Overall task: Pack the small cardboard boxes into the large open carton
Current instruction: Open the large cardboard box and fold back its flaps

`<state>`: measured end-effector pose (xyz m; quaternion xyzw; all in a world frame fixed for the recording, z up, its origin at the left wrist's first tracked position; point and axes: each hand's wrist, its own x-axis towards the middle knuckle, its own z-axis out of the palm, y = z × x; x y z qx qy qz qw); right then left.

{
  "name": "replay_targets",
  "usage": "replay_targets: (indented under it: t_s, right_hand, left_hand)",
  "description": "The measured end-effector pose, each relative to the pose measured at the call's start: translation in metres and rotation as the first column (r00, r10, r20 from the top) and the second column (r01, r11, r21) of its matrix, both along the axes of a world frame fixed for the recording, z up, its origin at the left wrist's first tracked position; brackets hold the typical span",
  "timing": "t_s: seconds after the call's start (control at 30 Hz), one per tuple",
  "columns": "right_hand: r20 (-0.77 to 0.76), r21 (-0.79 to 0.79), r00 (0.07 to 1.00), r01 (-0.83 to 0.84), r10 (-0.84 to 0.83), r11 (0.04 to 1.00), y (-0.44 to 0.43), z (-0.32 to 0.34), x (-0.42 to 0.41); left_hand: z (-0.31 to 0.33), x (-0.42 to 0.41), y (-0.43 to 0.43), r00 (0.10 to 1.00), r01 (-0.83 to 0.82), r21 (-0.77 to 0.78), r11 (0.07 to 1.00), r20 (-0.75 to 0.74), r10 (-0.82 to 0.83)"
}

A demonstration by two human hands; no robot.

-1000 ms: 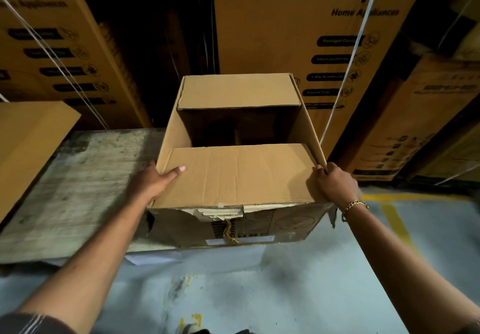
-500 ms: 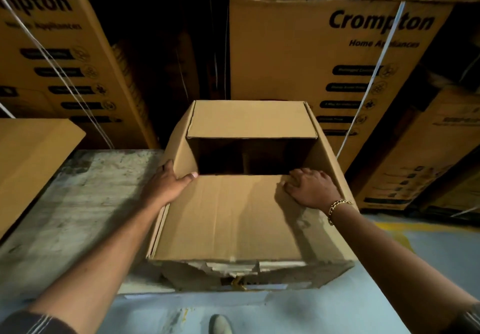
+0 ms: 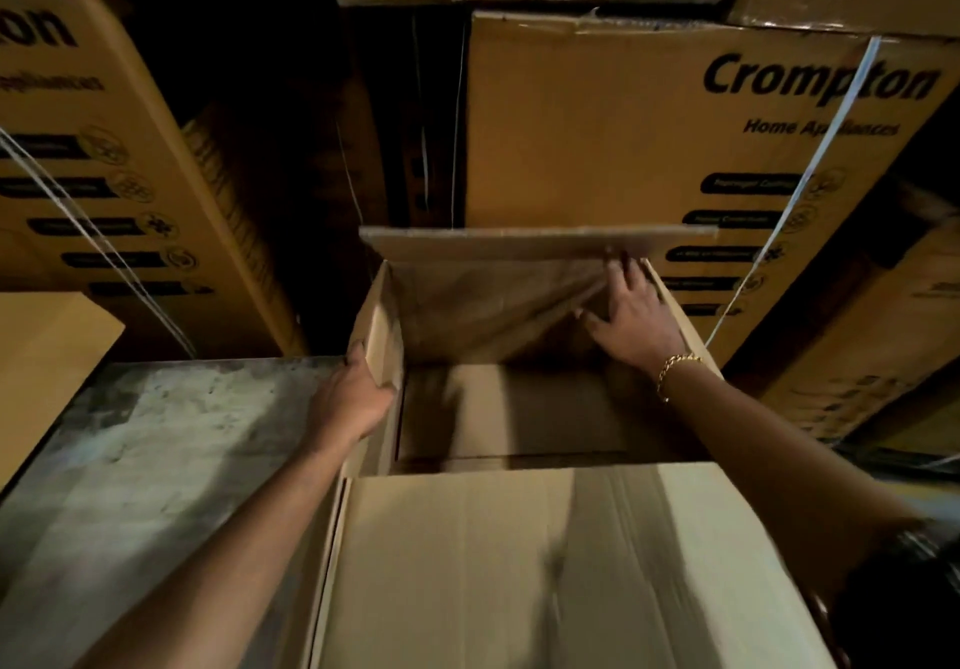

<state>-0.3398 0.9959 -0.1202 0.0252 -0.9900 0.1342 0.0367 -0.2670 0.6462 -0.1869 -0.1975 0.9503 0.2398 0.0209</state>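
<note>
Large open carton (image 3: 519, 559) at the right edge of the platform (image 3: 156, 460); looks light, stiff-walled, floppy at flaps. Left hand (image 3: 353, 403) gripping its left wall; right hand (image 3: 636, 320) splayed, pressing inside near far flap (image 3: 519, 244). Best held low, by walls.

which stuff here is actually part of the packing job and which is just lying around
Job:
carton
left hand, gripping its left wall
right hand, open at its far right corner

Lying about:
stacked printed boxes
cardboard sheet
grey platform
</note>
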Motion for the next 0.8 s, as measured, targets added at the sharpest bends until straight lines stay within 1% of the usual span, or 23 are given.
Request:
replay_targets:
  t_s: [0.07,0.1,0.23,0.33,0.43,0.53,0.6,0.63,0.67,0.7,0.73,0.77,0.8]
  right_hand:
    - [-0.056,0.041,0.998,-0.024,0.027,0.999,0.002,0.012,-0.03]
    - [-0.061,0.06,0.998,-0.029,0.033,0.998,0.002,0.017,-0.043]
    - [-0.019,0.109,0.999,-0.028,0.03,0.994,-0.005,0.03,-0.089]
    - [0.048,0.125,0.998,-0.034,0.028,0.992,-0.01,0.03,-0.108]
    - [0.138,0.14,0.99,-0.043,0.023,0.989,-0.012,0.028,-0.116]
    - [0.206,0.127,0.978,-0.054,0.027,0.99,-0.013,0.028,-0.113]
    - [0.267,0.098,0.961,-0.097,0.067,0.99,-0.016,0.029,-0.099]
    - [0.324,0.106,0.94,-0.151,0.11,0.983,-0.017,0.029,-0.088]
    - [0.421,0.096,0.895,-0.208,0.15,0.973,-0.018,0.025,-0.075]
    - [0.539,0.062,0.823,-0.25,0.179,0.966,-0.018,0.02,-0.061]
    - [0.665,0.002,0.725,-0.243,0.18,0.97,-0.018,0.013,-0.045]
    - [0.774,-0.067,0.608,-0.199,0.176,0.978,-0.017,0.007,-0.028]
    - [0.852,-0.107,0.494,-0.16,0.174,0.981,-0.016,0.003,-0.01]
  left_hand:
    - [-0.006,-0.001,-0.003,1.0,-0.001,-0.014,1.0,0.005,0.001]
    - [-0.008,-0.001,-0.005,1.0,0.009,-0.027,1.0,0.006,-0.009]
    - [-0.012,-0.001,-0.006,0.998,0.051,-0.037,0.998,-0.046,-0.053]
    - [-0.011,0.001,-0.005,0.997,0.065,-0.071,0.995,-0.043,-0.069]
    - [-0.01,0.002,-0.004,0.997,0.066,-0.072,0.995,-0.044,-0.069]
    - [-0.009,0.002,-0.004,0.996,0.07,-0.1,0.992,-0.049,-0.075]
    - [-0.007,0.003,-0.003,0.996,0.071,-0.106,0.992,-0.046,-0.076]
    - [-0.006,0.004,-0.003,0.996,0.07,-0.096,0.993,-0.046,-0.074]
    - [-0.006,0.005,-0.003,0.996,0.069,-0.079,0.995,-0.044,-0.072]
    - [-0.004,0.005,-0.002,0.996,0.075,-0.082,0.994,-0.042,-0.078]
    - [-0.002,0.006,-0.002,0.993,0.1,-0.131,0.986,-0.056,-0.108]
    - [0.003,0.008,-0.001,0.982,0.148,-0.219,0.964,-0.087,-0.17]
    - [0.009,0.011,0.001,0.957,0.204,-0.321,0.925,-0.132,-0.257]
